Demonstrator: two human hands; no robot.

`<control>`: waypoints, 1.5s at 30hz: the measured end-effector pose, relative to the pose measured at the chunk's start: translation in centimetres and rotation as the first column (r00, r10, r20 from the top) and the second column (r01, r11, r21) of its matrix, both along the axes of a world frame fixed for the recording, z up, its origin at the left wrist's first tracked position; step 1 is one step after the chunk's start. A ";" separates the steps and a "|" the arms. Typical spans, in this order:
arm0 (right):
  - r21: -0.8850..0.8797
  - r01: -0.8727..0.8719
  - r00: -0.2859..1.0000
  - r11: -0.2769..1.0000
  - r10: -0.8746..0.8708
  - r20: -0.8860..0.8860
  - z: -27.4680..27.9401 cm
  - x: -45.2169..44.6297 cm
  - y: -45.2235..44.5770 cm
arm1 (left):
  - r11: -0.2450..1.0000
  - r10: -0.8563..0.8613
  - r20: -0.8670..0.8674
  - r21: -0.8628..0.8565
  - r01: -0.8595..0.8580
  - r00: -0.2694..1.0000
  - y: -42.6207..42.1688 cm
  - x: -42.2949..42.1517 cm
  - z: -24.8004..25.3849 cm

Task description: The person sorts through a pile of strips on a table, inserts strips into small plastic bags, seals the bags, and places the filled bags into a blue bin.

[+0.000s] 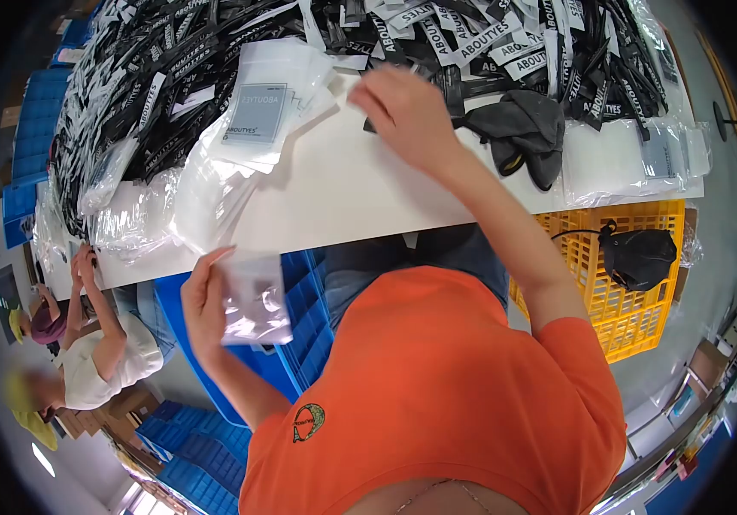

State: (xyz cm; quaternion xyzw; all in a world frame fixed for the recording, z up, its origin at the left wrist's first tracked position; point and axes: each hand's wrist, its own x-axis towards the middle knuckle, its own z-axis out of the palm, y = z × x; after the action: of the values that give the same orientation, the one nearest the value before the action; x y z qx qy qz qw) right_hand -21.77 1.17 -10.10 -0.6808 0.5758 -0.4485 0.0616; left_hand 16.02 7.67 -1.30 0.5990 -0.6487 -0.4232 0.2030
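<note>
My left hand (205,296) is closed on the edge of a clear plastic bag (257,305), held out past the table's front edge above blue crates. Something pale and flat shows through the bag, too blurred to name. Over the table, my right hand (407,120) reaches toward a heap of black and white printed straps (471,51); its fingers are loosely bent and slightly blurred, with nothing visible in them. To its left lies a fanned stack of printed plastic bags (257,112). A dark grey cloth bundle (523,133) rests to its right.
Clear plastic packs lie along the front of the white table (325,202), at left and at right (617,163). Below it stand a yellow crate (617,300) with a black bag (639,257) and blue crates (304,318). Another person (111,352) works at the left.
</note>
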 end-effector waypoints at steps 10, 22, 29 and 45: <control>0.099 0.213 0.860 0.972 -0.138 -0.492 -2.3 -1.4 -5.7 | 0.991 -0.130 -0.155 0.022 0.135 0.979 -2.3 -11.0 -1.4; 0.437 -0.043 0.691 0.899 -0.289 0.663 0.8 -3.1 5.9 | 0.939 0.133 -0.687 0.318 0.132 0.714 -5.5 -25.9 -8.9; 0.622 -0.315 0.897 0.717 0.010 0.442 2.6 -3.6 8.7 | 0.897 0.072 -0.724 0.347 0.272 0.686 -6.2 -22.6 -9.7; 0.358 -0.445 0.603 0.821 -0.021 0.798 2.3 -1.4 6.4 | 0.740 -0.415 -0.123 -0.622 0.255 0.901 -11.7 -21.0 -4.9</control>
State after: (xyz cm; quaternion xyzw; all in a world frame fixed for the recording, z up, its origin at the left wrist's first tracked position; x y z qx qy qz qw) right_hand -23.14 7.55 -7.79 -0.4434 0.5021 -0.5097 0.5399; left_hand -5.00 -4.07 -6.17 0.3184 -0.8139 -0.3023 0.3805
